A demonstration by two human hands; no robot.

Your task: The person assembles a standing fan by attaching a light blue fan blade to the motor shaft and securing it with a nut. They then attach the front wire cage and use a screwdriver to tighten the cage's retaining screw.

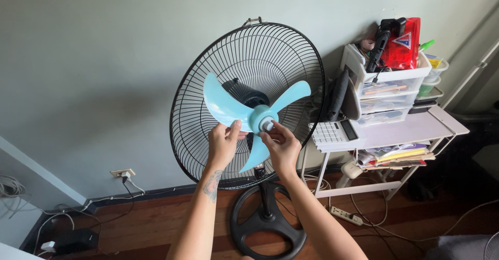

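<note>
A stand fan faces me with its front grille off. Its black rear grille (228, 57) rings a light blue three-bladed propeller (223, 104). My left hand (223, 143) grips the lower edge of the left blade near the hub. My right hand (282, 144) pinches the small pale cap (267, 125) at the centre of the hub with thumb and fingers. The fan's black pole runs down behind my arms to a round black base (267, 229) on the wooden floor.
A white metal shelf table (410, 130) stands right of the fan with a clear plastic drawer unit (387, 91), a calculator (332, 131), a red pouch and stacked papers. A power strip (345, 216) and cables lie on the floor. A wall socket (122, 173) sits low left.
</note>
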